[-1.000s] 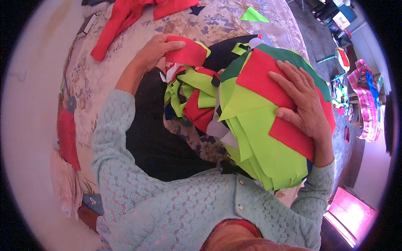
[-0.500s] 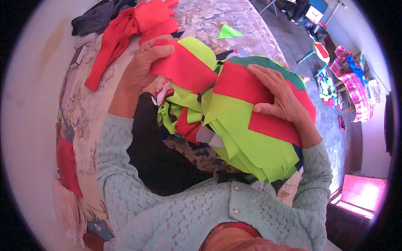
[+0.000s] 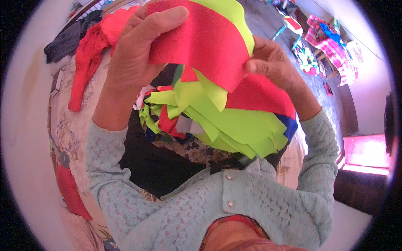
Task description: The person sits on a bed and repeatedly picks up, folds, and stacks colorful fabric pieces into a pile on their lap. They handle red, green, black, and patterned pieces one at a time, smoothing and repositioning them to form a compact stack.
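A red cloth piece (image 3: 201, 35) backed with lime green cloth is stretched up between my hands. My left hand (image 3: 140, 50) pinches its left part with the thumb on the red face. At the right edge, my right hand (image 3: 272, 65) grips it between thumb and fingers. Below lies a loose heap of lime green cloth pieces (image 3: 243, 127), with another red piece (image 3: 264, 96) on top and some blue cloth (image 3: 289, 125) at its right side. Smaller lime, red and grey scraps bunch at the heap's left.
A bed with a floral cover (image 3: 65, 134) spreads around me. A red garment (image 3: 86, 69) and dark clothes (image 3: 69, 39) lie at its far left, and a red cloth (image 3: 71, 194) nearer. Far right stand a round-seated stool (image 3: 293, 25) and a pink checked cloth (image 3: 335, 56).
Both hands have raised the red and lime piece off the heap. My right hand has left the heap's top and now grips this piece's right edge. The view has shifted.
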Available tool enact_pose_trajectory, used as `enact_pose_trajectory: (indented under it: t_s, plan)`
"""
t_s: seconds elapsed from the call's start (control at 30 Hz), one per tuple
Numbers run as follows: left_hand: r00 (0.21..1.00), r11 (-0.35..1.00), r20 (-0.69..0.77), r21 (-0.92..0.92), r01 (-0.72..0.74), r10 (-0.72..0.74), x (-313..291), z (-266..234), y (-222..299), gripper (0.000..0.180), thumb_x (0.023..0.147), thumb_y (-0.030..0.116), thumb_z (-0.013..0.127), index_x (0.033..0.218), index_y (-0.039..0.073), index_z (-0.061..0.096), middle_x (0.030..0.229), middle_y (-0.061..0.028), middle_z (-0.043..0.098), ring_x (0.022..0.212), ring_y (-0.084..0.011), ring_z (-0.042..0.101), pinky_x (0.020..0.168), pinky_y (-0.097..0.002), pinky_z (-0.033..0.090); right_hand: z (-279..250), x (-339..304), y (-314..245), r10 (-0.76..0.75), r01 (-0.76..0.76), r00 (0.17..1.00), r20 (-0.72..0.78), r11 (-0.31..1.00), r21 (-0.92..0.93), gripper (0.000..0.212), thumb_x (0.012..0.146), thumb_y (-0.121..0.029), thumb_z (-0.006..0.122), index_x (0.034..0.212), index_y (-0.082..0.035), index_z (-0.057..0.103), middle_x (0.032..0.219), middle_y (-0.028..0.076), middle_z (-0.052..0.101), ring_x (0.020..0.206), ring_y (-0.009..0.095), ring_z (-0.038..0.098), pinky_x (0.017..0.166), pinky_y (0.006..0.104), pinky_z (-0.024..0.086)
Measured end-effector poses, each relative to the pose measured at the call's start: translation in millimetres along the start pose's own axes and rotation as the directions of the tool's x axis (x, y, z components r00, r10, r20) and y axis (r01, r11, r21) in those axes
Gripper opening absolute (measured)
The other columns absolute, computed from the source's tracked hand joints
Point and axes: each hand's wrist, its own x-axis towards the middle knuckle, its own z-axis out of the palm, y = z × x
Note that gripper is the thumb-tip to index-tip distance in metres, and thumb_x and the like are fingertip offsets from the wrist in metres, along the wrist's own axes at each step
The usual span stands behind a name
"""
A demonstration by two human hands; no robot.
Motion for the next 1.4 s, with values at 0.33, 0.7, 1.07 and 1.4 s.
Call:
enact_pose_trajectory:
  t_s: [0.33,0.7,1.07,1.4]
  plan:
    - [0.879,0.902,0.289,-0.098,0.421,-0.379,-26.2,60.0,-38.2,0.022,0.091,0.012,0.061,0.11,0.001,0.061,0.099,-0.006,0.067,0.088,-0.0125,0.066,0.08,-0.0285,0.056,-38.7,-93.0,-52.2,0.219,-0.238,0.954,-0.206,0.969,-0.07,0.035,0.087,-0.021,0.068,0.113,-0.001,0.056,0.099,0.002,0.064,0.088,0.008,0.061,0.078,0.0213,0.049]
    - [0.781,0.791,0.261,0.435,0.43,-0.568,-25.6,60.5,-60.9,0.037,0.087,0.005,0.061,0.119,0.002,0.043,0.11,-0.0144,0.06,0.087,-0.0208,0.066,0.063,-0.0293,0.058,-28.2,-163.7,-37.2,0.448,-0.591,0.758,-0.475,0.78,-0.208,0.037,0.086,-0.021,0.069,0.117,-0.005,0.055,0.09,0.006,0.067,0.075,0.012,0.063,0.063,0.0284,0.051]
    - [0.955,0.845,-0.112,0.447,0.296,-0.275,-3.3,-65.0,-25.7,0.043,0.09,0.032,0.063,0.12,0.006,0.048,0.117,-0.0132,0.062,0.093,-0.0205,0.066,0.072,-0.0279,0.055,-19.8,-90.3,-53.0,0.071,-0.194,0.98,-0.184,0.189,-0.963,0.075,0.086,-0.06,0.054,0.143,-0.012,0.041,0.148,0.016,0.037,0.137,0.034,0.034,0.112,0.0438,0.027]
    - [0.805,0.559,-0.361,0.584,0.588,-0.47,-43.0,-177.8,-87.9,0.03,0.087,0.032,0.064,0.104,0.008,0.059,0.102,-0.0069,0.067,0.086,-0.0167,0.066,0.072,-0.0283,0.054,24.5,40.8,13.3,0.125,0.234,0.954,0.274,0.262,-0.936,0.068,0.09,-0.053,0.051,0.144,-0.013,0.037,0.143,0.022,0.037,0.133,0.039,0.036,0.11,0.0467,0.029]
